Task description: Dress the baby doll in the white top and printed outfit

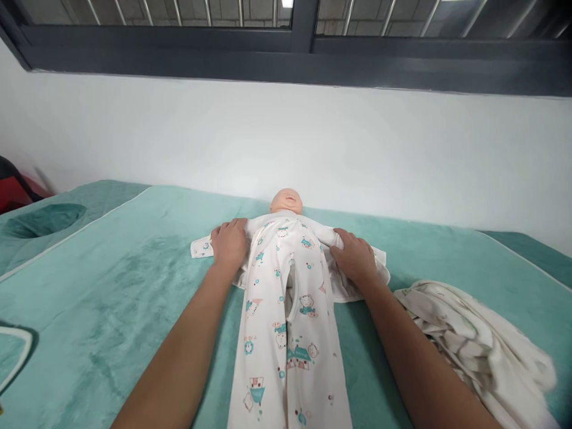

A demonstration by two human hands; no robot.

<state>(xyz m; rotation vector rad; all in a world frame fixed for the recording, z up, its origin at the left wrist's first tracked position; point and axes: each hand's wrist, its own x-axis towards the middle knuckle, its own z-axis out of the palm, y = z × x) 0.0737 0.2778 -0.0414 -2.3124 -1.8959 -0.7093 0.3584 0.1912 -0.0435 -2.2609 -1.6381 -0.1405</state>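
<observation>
A baby doll (286, 201) lies on the green bedding, its head toward the wall. White printed baby trousers (308, 333) are spread lengthwise over its body, the waist near its chest and the legs toward me. Beneath them a white baby top shows at both sides. My left hand (230, 243) is closed over the top's left sleeve, whose printed cuff sticks out beyond it. On the other side, my right hand (356, 256) grips the right sleeve, thumb toward the trousers. Cloth hides parts of my fingertips and the doll's arms and legs.
A crumpled cream cloth (482, 351) lies beside my right forearm. The green bedding (134, 280) reaches the white wall (286, 137) below a dark window frame (223, 59). At left are a red and black object (15, 190) and a white curved tube (22, 345).
</observation>
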